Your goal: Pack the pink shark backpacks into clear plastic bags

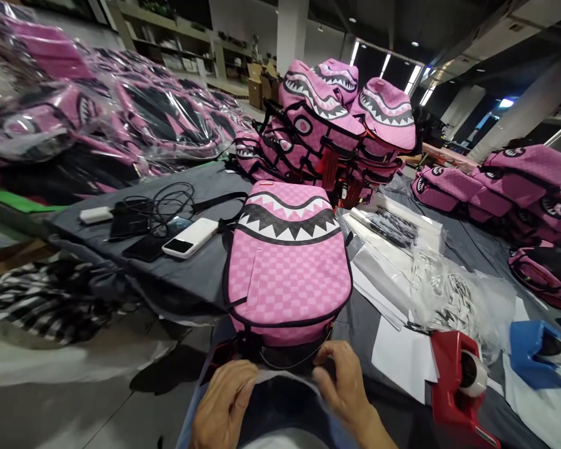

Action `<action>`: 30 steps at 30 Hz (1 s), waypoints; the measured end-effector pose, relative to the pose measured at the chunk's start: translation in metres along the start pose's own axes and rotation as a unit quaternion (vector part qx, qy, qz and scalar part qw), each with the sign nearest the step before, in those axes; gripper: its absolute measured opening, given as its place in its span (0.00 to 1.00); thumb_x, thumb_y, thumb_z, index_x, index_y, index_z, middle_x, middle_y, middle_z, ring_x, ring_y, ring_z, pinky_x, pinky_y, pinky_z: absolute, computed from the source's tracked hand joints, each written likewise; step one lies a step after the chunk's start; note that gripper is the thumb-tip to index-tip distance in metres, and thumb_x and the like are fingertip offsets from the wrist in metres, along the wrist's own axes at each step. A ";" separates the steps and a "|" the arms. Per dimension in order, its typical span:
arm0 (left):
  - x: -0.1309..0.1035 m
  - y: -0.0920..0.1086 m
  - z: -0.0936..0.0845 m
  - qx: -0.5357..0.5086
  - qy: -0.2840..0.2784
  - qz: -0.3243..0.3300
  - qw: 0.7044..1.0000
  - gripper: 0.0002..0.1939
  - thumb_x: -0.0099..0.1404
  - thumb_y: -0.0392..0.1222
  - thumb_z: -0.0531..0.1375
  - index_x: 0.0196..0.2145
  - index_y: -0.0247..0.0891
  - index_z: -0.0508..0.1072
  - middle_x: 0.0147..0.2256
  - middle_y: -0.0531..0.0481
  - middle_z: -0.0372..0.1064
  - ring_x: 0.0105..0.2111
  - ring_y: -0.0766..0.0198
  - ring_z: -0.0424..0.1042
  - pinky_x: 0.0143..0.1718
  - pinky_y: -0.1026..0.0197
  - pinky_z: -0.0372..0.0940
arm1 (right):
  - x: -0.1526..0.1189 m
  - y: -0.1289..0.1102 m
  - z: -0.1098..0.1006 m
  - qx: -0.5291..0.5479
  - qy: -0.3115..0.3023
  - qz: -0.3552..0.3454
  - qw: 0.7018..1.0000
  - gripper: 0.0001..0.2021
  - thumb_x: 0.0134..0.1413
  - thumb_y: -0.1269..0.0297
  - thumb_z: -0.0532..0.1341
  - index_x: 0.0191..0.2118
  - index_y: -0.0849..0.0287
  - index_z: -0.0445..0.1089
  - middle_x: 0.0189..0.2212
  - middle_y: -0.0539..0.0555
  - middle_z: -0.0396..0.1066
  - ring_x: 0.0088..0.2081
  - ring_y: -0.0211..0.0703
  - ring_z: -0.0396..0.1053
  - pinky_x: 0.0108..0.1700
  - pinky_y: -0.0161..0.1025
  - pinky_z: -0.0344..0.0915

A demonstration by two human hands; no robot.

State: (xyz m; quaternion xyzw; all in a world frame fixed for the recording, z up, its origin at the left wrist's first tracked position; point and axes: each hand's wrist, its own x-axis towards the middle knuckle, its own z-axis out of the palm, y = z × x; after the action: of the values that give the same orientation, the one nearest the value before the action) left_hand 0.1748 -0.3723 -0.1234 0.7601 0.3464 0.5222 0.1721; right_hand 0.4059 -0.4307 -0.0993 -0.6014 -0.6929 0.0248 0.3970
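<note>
A pink checkered backpack (290,274) with a black-and-white shark-mouth print lies in front of me at the table's edge, its top handle end away from me. Just below its near end, my left hand (227,399) pinches the rim of a clear plastic bag (285,376). Opposite it, my right hand (343,383) has curled fingers at the other side of the same rim. The bag's mouth spans the gap between both hands, close to the backpack's lower edge. Its lower part drops out of the frame.
Pink backpacks (327,118) are piled behind. Plastic-wrapped ones (163,112) fill the left, and more (523,174) lie at right. A white power bank (191,238) and cables (168,202) lie left. A red tape dispenser (455,380), a blue one (533,352) and paper sheets (402,355) lie right.
</note>
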 end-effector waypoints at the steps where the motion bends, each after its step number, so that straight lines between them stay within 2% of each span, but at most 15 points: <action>1: 0.000 0.000 0.000 -0.011 -0.006 0.008 1.000 0.08 0.73 0.35 0.54 0.40 0.41 0.72 0.33 0.51 0.75 0.35 0.66 0.76 0.43 0.64 0.71 | -0.003 -0.005 0.001 0.005 -0.001 -0.008 1.000 0.18 0.69 0.45 0.54 0.46 0.56 0.67 0.31 0.52 0.73 0.32 0.45 0.71 0.36 0.41 0.66; 4: -0.002 0.003 -0.002 -0.016 -0.023 0.054 0.998 0.08 0.73 0.33 0.54 0.41 0.41 0.72 0.33 0.52 0.77 0.37 0.65 0.77 0.49 0.59 0.70 | -0.015 -0.020 0.000 0.036 -0.014 -0.005 0.999 0.24 0.63 0.42 0.61 0.57 0.51 0.63 0.34 0.51 0.74 0.34 0.46 0.72 0.40 0.43 0.67; 7: -0.002 0.010 -0.006 0.006 -0.037 0.083 0.996 0.08 0.72 0.30 0.55 0.41 0.41 0.71 0.33 0.51 0.78 0.37 0.63 0.77 0.51 0.55 0.67 | -0.027 -0.032 0.002 0.084 -0.035 0.079 0.993 0.31 0.60 0.45 0.64 0.63 0.50 0.59 0.44 0.55 0.75 0.43 0.49 0.74 0.47 0.45 0.69; 9: -0.001 0.015 -0.011 0.009 -0.050 0.106 0.993 0.07 0.71 0.31 0.55 0.41 0.40 0.71 0.32 0.51 0.78 0.37 0.62 0.77 0.51 0.54 0.67 | -0.031 -0.034 0.007 0.074 -0.031 0.077 0.994 0.23 0.61 0.55 0.64 0.59 0.51 0.64 0.43 0.54 0.76 0.43 0.50 0.73 0.50 0.46 0.68; 11: 0.001 0.017 -0.016 0.014 -0.063 0.137 0.988 0.07 0.71 0.31 0.55 0.42 0.39 0.71 0.31 0.51 0.78 0.36 0.63 0.77 0.51 0.55 0.66 | -0.032 -0.030 0.011 0.040 -0.002 0.060 0.997 0.11 0.59 0.68 0.59 0.47 0.52 0.69 0.36 0.51 0.76 0.38 0.47 0.73 0.46 0.45 0.67; 13: 0.002 0.016 -0.020 0.022 -0.061 0.170 0.983 0.08 0.70 0.29 0.55 0.42 0.37 0.71 0.31 0.51 0.77 0.36 0.64 0.76 0.51 0.56 0.66 | -0.030 -0.022 0.011 0.021 0.022 0.087 0.996 0.12 0.55 0.76 0.55 0.40 0.54 0.69 0.33 0.51 0.75 0.36 0.44 0.72 0.42 0.41 0.66; 16: 0.006 0.010 -0.020 0.024 -0.013 0.168 0.985 0.08 0.70 0.27 0.54 0.40 0.35 0.71 0.29 0.51 0.75 0.32 0.66 0.75 0.47 0.58 0.67 | -0.031 -0.010 0.002 0.054 -0.005 0.167 0.984 0.12 0.56 0.77 0.52 0.35 0.56 0.70 0.32 0.51 0.73 0.35 0.41 0.71 0.37 0.35 0.65; 18: 0.014 0.005 -0.016 0.028 0.016 0.129 0.991 0.09 0.70 0.26 0.55 0.37 0.36 0.71 0.27 0.53 0.72 0.28 0.68 0.71 0.44 0.59 0.67 | -0.034 -0.006 -0.004 0.099 -0.034 0.207 0.973 0.11 0.60 0.74 0.51 0.32 0.57 0.68 0.28 0.50 0.70 0.31 0.39 0.69 0.32 0.33 0.62; 20: 0.025 -0.003 -0.009 0.047 0.033 0.093 0.994 0.08 0.71 0.28 0.56 0.36 0.38 0.70 0.26 0.55 0.71 0.27 0.68 0.68 0.40 0.61 0.67 | -0.037 -0.002 -0.007 0.124 -0.032 0.215 0.968 0.10 0.65 0.68 0.51 0.34 0.57 0.66 0.26 0.48 0.67 0.27 0.37 0.65 0.28 0.32 0.60; 22: 0.036 -0.011 -0.002 0.074 0.045 0.064 0.994 0.06 0.73 0.33 0.56 0.36 0.39 0.70 0.26 0.55 0.71 0.27 0.67 0.68 0.37 0.62 0.66 | -0.036 0.003 -0.007 0.109 -0.017 0.169 0.979 0.08 0.68 0.64 0.52 0.42 0.57 0.68 0.29 0.49 0.68 0.27 0.37 0.64 0.29 0.32 0.61; 23: 0.041 -0.016 0.002 0.087 0.049 0.059 0.993 0.06 0.74 0.36 0.56 0.36 0.40 0.70 0.26 0.56 0.72 0.27 0.67 0.68 0.36 0.62 0.65 | -0.033 0.006 -0.007 0.096 -0.018 0.119 0.988 0.10 0.69 0.64 0.53 0.49 0.57 0.68 0.30 0.50 0.69 0.27 0.37 0.65 0.30 0.33 0.62; 26: 0.050 -0.031 0.011 0.110 0.053 0.076 0.990 0.07 0.73 0.37 0.58 0.35 0.40 0.70 0.25 0.58 0.71 0.25 0.68 0.67 0.37 0.61 0.64 | -0.016 0.016 -0.005 0.039 -0.068 -0.087 0.993 0.20 0.70 0.69 0.50 0.64 0.53 0.62 0.25 0.47 0.66 0.24 0.37 0.62 0.27 0.33 0.58; 28: 0.051 -0.039 0.016 0.113 0.053 0.089 0.988 0.08 0.73 0.37 0.59 0.33 0.39 0.69 0.24 0.58 0.71 0.24 0.69 0.67 0.39 0.60 0.63 | -0.004 0.021 -0.004 -0.013 -0.097 -0.177 0.979 0.22 0.72 0.71 0.47 0.65 0.50 0.61 0.21 0.44 0.58 0.20 0.36 0.56 0.24 0.34 0.51; 30: 0.050 -0.042 0.018 0.114 0.061 0.087 0.988 0.09 0.72 0.39 0.60 0.32 0.39 0.69 0.23 0.59 0.69 0.23 0.69 0.67 0.39 0.59 0.63 | 0.003 0.023 -0.002 -0.059 -0.098 -0.201 0.973 0.22 0.73 0.71 0.46 0.65 0.50 0.62 0.20 0.44 0.54 0.19 0.36 0.52 0.23 0.35 0.47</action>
State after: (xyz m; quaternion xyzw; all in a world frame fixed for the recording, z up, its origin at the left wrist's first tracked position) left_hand 0.1875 -0.3058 -0.1236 0.7686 0.3457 0.5380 0.0169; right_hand 0.4264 -0.4225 -0.1078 -0.4664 -0.8354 -0.0379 0.2883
